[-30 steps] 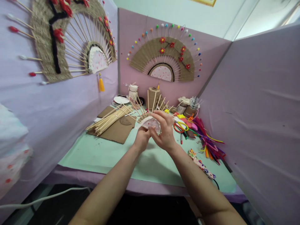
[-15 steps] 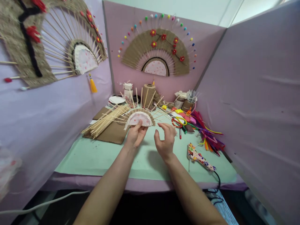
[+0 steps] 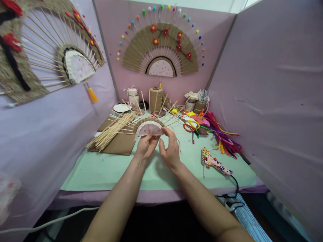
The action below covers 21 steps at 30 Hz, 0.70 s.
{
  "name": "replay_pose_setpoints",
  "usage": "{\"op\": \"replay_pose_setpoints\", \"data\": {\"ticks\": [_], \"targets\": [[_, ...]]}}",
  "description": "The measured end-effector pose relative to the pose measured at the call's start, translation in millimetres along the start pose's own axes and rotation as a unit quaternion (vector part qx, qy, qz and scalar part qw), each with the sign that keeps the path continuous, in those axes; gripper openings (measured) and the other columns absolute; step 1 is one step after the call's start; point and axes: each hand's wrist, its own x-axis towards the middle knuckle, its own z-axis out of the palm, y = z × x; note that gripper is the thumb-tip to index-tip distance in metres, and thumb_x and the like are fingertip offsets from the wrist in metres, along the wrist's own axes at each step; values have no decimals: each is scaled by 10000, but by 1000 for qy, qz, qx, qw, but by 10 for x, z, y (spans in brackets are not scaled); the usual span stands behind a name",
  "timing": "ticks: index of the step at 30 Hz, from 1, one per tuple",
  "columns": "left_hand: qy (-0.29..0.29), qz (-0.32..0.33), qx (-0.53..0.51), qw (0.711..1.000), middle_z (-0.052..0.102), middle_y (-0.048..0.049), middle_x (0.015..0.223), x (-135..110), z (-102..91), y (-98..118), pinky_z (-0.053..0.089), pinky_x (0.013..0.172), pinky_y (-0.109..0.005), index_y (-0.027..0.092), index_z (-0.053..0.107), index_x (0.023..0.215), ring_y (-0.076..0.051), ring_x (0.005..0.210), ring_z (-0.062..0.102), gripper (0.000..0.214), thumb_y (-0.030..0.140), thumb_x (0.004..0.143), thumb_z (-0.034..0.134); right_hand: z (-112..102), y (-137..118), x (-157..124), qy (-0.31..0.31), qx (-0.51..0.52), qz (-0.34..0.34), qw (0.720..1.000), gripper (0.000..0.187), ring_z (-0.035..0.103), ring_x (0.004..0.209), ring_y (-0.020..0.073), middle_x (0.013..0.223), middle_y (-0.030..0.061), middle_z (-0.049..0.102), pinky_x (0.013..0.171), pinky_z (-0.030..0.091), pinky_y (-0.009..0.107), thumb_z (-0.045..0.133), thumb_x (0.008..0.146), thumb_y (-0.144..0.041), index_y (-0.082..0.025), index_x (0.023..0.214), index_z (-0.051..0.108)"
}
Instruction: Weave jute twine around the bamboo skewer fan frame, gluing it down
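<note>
A small half-made fan [image 3: 148,127], a pink half-disc ringed with jute cord and bristling with thin wooden sticks, is held upright above the green table mat [image 3: 101,168]. My left hand [image 3: 145,147] grips its lower edge from below. My right hand [image 3: 170,151] pinches its right lower corner with fingers closed, a loose end of twine trailing beside it. Both hands are close together over the middle of the mat.
A bundle of wooden sticks [image 3: 113,130] lies on brown cardboard [image 3: 118,143] at the left. Scissors [image 3: 189,126], pipe cleaners [image 3: 222,137], a patterned glue gun [image 3: 214,162], a twine spool [image 3: 155,98] and jars stand behind. Finished fans [image 3: 161,50] hang on the pink partitions.
My right hand had come off the fan and hovered open; now it is back on the fan's right corner. The camera view has tilted down a little.
</note>
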Motion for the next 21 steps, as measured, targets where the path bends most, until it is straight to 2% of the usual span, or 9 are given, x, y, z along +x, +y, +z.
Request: {"op": "replay_pose_setpoints", "data": {"ticks": [2, 5, 9, 13, 18, 21], "targets": [[-1, 14, 5, 1000, 735, -10, 908, -10, 18, 7, 484, 976, -311, 184, 678, 892, -129, 906, 669, 121, 91, 815, 669, -21, 5, 11, 34, 11, 9, 999, 479, 547, 1197, 251, 1277, 152, 563, 939, 526, 457, 491, 884, -157, -191, 1356, 420], [-5, 29, 17, 999, 731, -3, 903, -29, 39, 8, 470, 994, -316, 185, 685, 866, -129, 917, 662, 134, 87, 777, 703, -62, -8, 51, 65, -9, -24, 998, 484, 517, 1222, 273, 1274, 147, 545, 946, 510, 498, 496, 880, -173, -214, 1356, 421], [-7, 20, 58, 998, 732, -26, 899, -55, 29, -43, 469, 979, -303, 158, 713, 859, -141, 900, 663, 168, 107, 704, 757, -89, -59, 116, 12, -38, -72, 997, 496, 509, 1205, 265, 1258, 134, 522, 1002, 468, 490, 514, 880, -179, -225, 1368, 441], [-12, 21, 106, 994, 737, -33, 905, -68, -13, -125, 459, 991, -321, 163, 737, 860, -177, 964, 664, 225, 110, 646, 777, -72, -53, 147, -42, -68, -73, 994, 495, 487, 1214, 271, 1257, 127, 519, 1011, 442, 489, 515, 893, -219, -225, 1382, 441], [-10, 21, 137, 990, 738, -47, 940, -50, -60, -163, 438, 1020, -352, 165, 745, 883, -212, 1036, 649, 255, 156, 635, 799, -82, -10, 134, -35, -64, -51, 996, 456, 502, 1192, 260, 1249, 123, 532, 997, 450, 474, 503, 908, -240, -223, 1361, 452], [0, 34, 127, 991, 735, -36, 960, -56, -41, -160, 423, 1035, -352, 172, 734, 909, -199, 1042, 644, 281, 145, 637, 799, -97, -35, 124, -8, -69, -69, 995, 499, 485, 1224, 265, 1288, 126, 515, 1015, 435, 484, 509, 902, -244, -229, 1392, 416]]}}
